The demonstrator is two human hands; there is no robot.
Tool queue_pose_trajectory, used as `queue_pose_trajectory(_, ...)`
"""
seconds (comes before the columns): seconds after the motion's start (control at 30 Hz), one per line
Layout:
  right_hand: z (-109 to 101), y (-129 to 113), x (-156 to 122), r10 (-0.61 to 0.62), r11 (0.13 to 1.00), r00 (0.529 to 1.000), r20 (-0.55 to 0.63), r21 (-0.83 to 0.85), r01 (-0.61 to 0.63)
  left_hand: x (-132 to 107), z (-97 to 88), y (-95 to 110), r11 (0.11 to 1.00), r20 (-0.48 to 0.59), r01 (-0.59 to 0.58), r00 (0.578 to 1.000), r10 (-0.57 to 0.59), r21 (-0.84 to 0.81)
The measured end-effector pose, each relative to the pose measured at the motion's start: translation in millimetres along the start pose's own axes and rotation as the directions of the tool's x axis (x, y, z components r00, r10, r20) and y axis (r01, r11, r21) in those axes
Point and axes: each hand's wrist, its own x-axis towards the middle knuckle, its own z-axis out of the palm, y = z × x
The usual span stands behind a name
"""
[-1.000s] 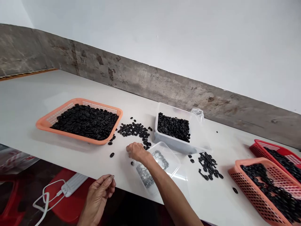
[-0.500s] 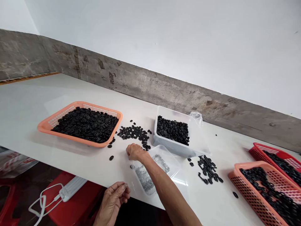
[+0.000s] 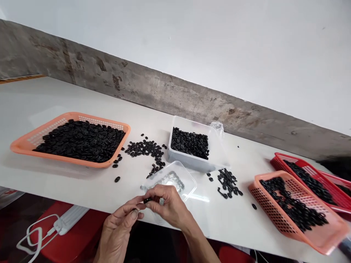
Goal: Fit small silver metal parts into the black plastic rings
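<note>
My right hand (image 3: 167, 204) pinches a small black oval plastic piece (image 3: 147, 200) between thumb and fingertips, just above the table's front edge. Close beside it, my left hand (image 3: 119, 226) is closed in a pinch, thumb against forefinger; a tiny shiny bit shows at its tips, too small to name. Behind the right hand lies a shallow clear tray (image 3: 190, 182) with many small silvery parts (image 3: 172, 179), partly hidden by that hand. A loose pile of black oval pieces (image 3: 148, 148) is spread on the table behind the tray.
An orange basket (image 3: 68, 160) full of black pieces stands left, a clear plastic bin (image 3: 189, 164) at centre back. On the right are another pile (image 3: 229, 182), an orange basket (image 3: 274, 212) and red baskets (image 3: 276, 162). A power strip (image 3: 71, 219) lies on a red stool (image 3: 68, 244) below.
My right hand has come back from beside the black pile toward my left hand, with a black oval piece in its fingertips. My left hand stays pinched. The view has turned slightly right.
</note>
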Motion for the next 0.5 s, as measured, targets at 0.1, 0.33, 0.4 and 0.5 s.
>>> queue_pose_trajectory(0.1, 7.3, -1.9, -27.6, -0.022, 0.998, 0.994, -0.108, 0.054, 0.028, -6.6, 6.8, -5.7, 0.999, 0.053, 0.027, 0.998, -0.029, 0.03)
queue_pose_trajectory(0.33, 33.1, 3.7, -63.6, -0.251, 0.95, 0.89, -0.38, -0.275, 0.151, -16.0, 14.6, -13.2, 0.991, 0.057, 0.116, 0.991, -0.12, 0.073)
queue_pose_trajectory(0.4, 42.9, 7.2, -72.0, -0.356, 0.883, 0.838, -0.412, -0.441, 0.158, -17.0, 15.8, -12.6, 0.988, 0.052, 0.138, 0.988, -0.142, 0.071)
queue_pose_trajectory(0.5, 52.5, 10.1, -80.1, -0.453, 0.824, 0.777, -0.438, -0.539, 0.176, -18.1, 14.0, -12.6, 0.981, 0.079, 0.181, 0.979, -0.186, 0.075)
